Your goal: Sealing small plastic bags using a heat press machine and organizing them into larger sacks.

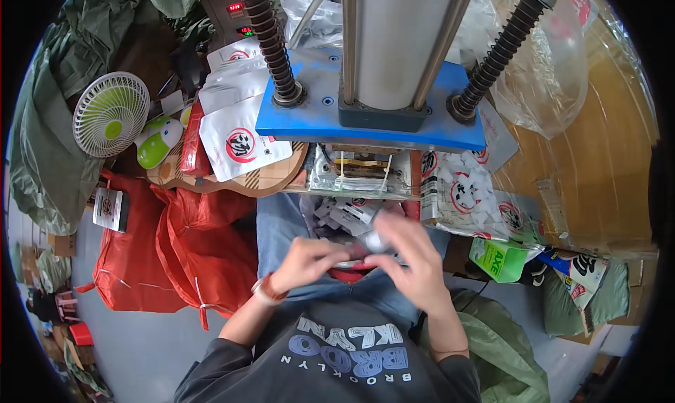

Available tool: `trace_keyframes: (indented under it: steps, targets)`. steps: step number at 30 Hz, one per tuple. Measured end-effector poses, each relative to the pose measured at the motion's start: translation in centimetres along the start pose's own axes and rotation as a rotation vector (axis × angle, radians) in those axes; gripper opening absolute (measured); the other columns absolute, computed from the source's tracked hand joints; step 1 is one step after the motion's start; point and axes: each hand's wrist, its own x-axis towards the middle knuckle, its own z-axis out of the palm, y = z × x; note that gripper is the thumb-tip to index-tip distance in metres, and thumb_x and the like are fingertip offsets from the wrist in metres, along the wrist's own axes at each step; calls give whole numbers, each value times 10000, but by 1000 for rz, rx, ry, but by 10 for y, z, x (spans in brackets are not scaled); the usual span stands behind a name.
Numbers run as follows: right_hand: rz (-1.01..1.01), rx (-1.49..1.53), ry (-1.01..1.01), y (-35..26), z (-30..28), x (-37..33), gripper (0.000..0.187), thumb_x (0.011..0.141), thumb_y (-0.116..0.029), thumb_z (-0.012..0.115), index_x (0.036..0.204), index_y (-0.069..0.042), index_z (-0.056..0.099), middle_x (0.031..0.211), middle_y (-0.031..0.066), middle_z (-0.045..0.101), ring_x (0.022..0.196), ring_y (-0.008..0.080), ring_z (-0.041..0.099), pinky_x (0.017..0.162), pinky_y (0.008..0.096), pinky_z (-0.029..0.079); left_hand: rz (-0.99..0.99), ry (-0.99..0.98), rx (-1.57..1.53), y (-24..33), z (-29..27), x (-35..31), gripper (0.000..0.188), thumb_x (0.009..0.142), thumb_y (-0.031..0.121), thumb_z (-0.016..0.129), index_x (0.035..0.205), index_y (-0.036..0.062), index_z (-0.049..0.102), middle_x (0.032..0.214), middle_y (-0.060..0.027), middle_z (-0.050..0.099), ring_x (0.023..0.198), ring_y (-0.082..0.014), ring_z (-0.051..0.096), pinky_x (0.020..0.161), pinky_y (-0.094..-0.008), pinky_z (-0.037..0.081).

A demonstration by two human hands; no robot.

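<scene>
My left hand [309, 261] is over my lap with its fingers pressed together around something I cannot make out. Close beside it, my right hand [413, 266] is smeared by motion, thumb and fingers pointing left. A small blurred whitish and dark object [375, 243] shows between the hands, and which hand has hold of it is unclear. Under them a red edge [348, 274] peeks out at my lap. Just beyond my hands lies a heap of small silvery-white pieces [344, 214] in a bag.
A press with a blue plate [373, 125] stands ahead over a metal fixture [355, 171]. Printed white pouches [239, 139] lie on the left board, near a fan [111, 114]. Red sacks [137, 262] stand left. A box of small white pieces [460, 195] sits right, above a green container [498, 260].
</scene>
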Motion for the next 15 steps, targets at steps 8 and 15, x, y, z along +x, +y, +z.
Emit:
trace_keyframes:
  steps: [8,15]
  targets:
    - [196,-261,514,78,-39,-15,408,922,-243,616,1249,-4,569,1291,175,556,1183,335,530,1020,425,384,-486,199,-787,-35,9,64,188,913,120,662,1010,-40,679,901,-69,714,759,-100,668,679,-254,541]
    - [526,-480,-69,115,-21,-45,286,974,-249,499,1167,-61,595,1125,146,600,1050,345,536,1029,487,305,-415,204,-242,-56,-23,66,458,893,213,695,1253,-29,547,1227,-145,616,1048,-183,610,912,-360,471]
